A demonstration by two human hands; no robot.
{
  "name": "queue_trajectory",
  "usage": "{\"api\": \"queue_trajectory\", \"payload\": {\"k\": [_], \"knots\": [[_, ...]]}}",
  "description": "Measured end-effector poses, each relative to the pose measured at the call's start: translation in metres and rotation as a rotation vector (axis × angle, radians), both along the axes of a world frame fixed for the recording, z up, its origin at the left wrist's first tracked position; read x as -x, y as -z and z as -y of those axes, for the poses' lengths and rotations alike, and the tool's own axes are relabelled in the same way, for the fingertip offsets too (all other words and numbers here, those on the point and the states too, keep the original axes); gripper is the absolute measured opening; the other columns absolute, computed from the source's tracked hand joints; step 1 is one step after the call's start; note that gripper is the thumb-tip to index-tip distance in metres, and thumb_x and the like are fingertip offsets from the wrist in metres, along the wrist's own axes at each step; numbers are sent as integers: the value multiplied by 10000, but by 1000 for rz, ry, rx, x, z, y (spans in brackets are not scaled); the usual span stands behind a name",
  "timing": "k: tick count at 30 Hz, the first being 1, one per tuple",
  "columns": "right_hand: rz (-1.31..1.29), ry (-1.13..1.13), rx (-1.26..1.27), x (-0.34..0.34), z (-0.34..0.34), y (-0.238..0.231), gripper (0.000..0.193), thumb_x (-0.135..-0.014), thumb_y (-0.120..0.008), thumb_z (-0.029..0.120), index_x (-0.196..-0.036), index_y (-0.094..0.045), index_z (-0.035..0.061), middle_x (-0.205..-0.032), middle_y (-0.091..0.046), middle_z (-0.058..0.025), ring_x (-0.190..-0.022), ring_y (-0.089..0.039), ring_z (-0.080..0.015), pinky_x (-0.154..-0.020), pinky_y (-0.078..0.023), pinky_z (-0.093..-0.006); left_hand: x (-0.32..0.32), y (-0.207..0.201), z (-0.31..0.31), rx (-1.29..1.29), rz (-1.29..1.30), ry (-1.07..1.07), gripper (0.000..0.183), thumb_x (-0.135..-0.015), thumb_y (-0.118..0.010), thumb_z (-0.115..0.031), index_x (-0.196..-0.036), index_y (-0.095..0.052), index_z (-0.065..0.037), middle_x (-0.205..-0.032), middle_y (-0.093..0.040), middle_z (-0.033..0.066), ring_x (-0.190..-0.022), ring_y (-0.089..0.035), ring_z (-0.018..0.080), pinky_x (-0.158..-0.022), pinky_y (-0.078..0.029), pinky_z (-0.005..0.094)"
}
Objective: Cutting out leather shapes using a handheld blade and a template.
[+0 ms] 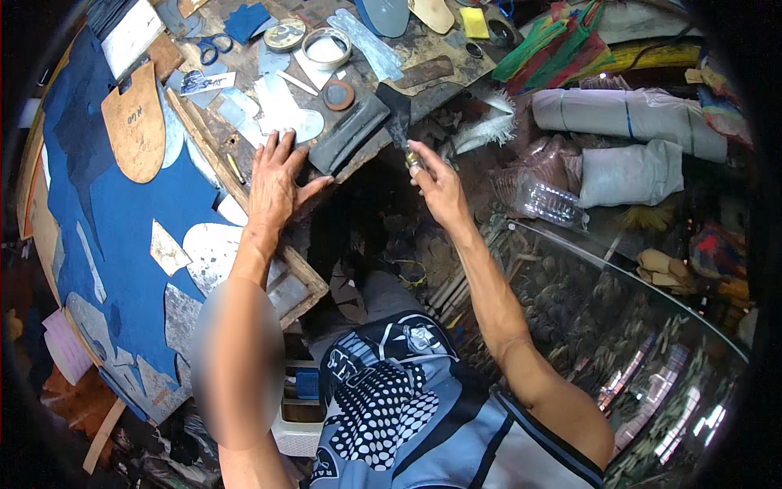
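Note:
My left hand (275,175) lies on the worn workbench (399,102) near its front edge, fingers spread, holding nothing. Its thumb reaches to the near end of a long black block (350,134), and its fingertips rest by pale cut pieces (277,106). Beyond the bench edge, my right hand (438,183) is closed around a hand tool with a brass-coloured collar (411,158). A dark, flat, broad part (394,106) extends from the collar over the bench, beside the black block's far end. The fingers hide the tool's grip, and its exact kind is unclear.
Blue sheet material (122,220) with cut templates (134,122) covers the left side. Blue-handled scissors (215,47), an open round tin (327,49) and a brown disc (338,95) sit on the bench. Wrapped rolls (627,114) and a glass-topped case (603,326) stand right.

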State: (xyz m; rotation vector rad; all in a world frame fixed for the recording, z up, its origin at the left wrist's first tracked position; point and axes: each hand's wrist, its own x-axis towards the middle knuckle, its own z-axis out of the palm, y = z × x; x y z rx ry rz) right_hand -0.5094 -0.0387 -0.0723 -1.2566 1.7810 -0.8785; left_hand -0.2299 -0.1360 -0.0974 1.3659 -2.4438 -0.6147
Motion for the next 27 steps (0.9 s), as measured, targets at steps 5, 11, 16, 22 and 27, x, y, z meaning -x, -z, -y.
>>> {"api": "queue_trajectory", "payload": {"k": [5, 11, 16, 22, 27], "knots": [[465, 158, -233, 3, 12, 14, 406, -1030, -538, 164, -1420, -477, 72, -991, -688, -81, -647, -581, -62, -495, -470, -206, 4, -3, 3, -3, 24, 7, 627, -798, -804, -492, -1207, -701, -28, -1492, -509, 188, -1450, -372, 409, -1176, -317, 540], [443, 169, -199, 6, 5, 19, 391, -1031, -544, 186, -1401, -484, 73, -960, -678, -68, -621, -569, -60, -475, -463, -208, 2, -3, 1, 2, 31, -2, 640, -783, -813, -493, -1200, -703, -20, -1493, -509, 190, -1447, -378, 407, -1171, -328, 530], [441, 252, -174, 7, -7, 16, 409, -1028, -537, 170, -1417, -464, 68, -952, -652, -53, -648, -589, -75, -509, -508, -229, 3, -1, 0, -1, 30, -19, 655, -771, -817, -507, -1203, -704, -29, -1495, -508, 189, -1448, -377, 407, -1172, -325, 533], [-189, -150, 113, -31, -16, -31, 399, -918, -663, 64, -1310, -607, 110, -1047, -624, -134, -864, -665, -265, -719, -553, -378, 4, 0, -1, 1, 19, -11, 672, -769, -806, -530, -1225, -698, -48, -1473, -525, 198, -1432, -395, 418, -1175, -318, 549], [-571, -372, 291, -56, -7, -48, 463, -862, -681, 33, -1304, -624, 160, -1051, -616, -126, -885, -640, -314, -767, -547, -427, 2, 2, 0, 26, -3, -21, 672, -769, -810, -514, -1231, -694, -40, -1447, -545, 208, -1409, -424, 419, -1175, -320, 544]]}}
